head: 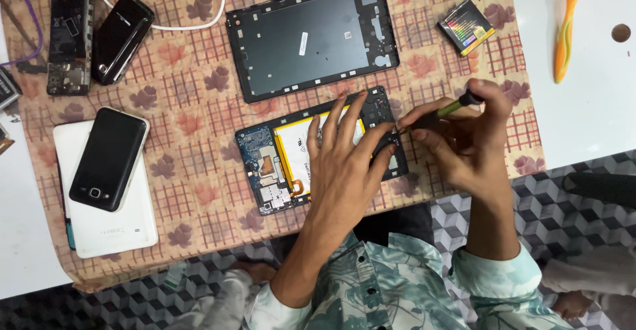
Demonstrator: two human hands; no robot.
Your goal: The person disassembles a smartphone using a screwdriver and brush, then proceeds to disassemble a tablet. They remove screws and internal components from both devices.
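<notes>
**Opened tablet, screwdriver at its right end**

Obs. from beside the tabletop (199, 91), patterned cloth over it. The opened tablet (318, 151) lies near the front edge, long axis running left to right, slightly tilted up toward the right. Blue circuit board at its left end, pale battery in the middle.

Left hand (344, 164) lies flat on the tablet, fingers (350, 108) spread wide, pinning it over the battery; holds nothing. Right hand (464, 138) sits just beside the tablet's right end, fingers closed round a screwdriver (440, 112) with a green shaft and dark cap. The tool lies nearly level, tip pointing left toward the tablet's upper right corner. Right hand is the nearer one to that corner.

Hard to make out: the tip itself and what it meets, masked by both hands' fingertips. Left palm hides most of the battery's right half.

Also present: detached back cover (311, 35) well above; black phone (109, 158) on a white tablet (126, 224), far left
</notes>
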